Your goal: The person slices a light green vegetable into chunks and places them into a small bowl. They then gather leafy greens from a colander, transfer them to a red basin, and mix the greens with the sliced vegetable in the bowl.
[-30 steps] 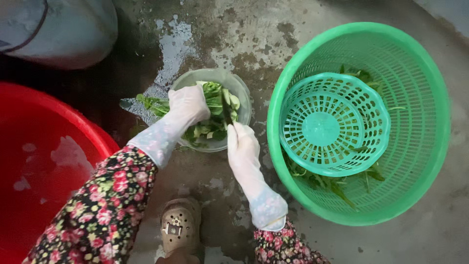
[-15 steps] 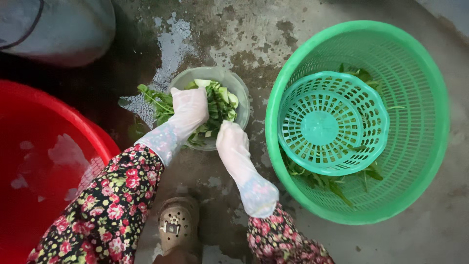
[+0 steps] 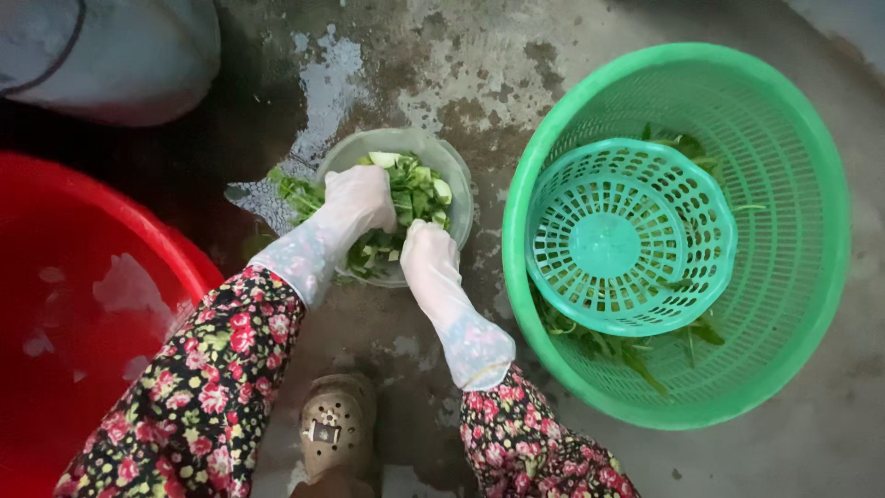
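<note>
Wet concrete floor, puddles and dark stains, seen from above. Small clear bowl sits on floor at centre, full of cut greens; some leaves hang over its left rim onto floor.

L hand, whitish glove, fingers curled down onto greens at bowl's left side, looks closed round a bunch but grip partly hidden, can't tell for sure. R hand, same glove, at bowl's near rim, fingers bent and pressed into greens; whether it grips anything can't tell. Hands just beside each other, both touching the greens. Floral sleeves on both arms, glove cuffs reach up the forearm.

Right of bowl: big green basket on floor, w/ smaller green basket upside down inside it, few leafy stems under and around small one. Left edge: red tub w/ water. Top left: grey rounded thing, can't ID. Bottom centre: brown clog on floor between the arms.
</note>
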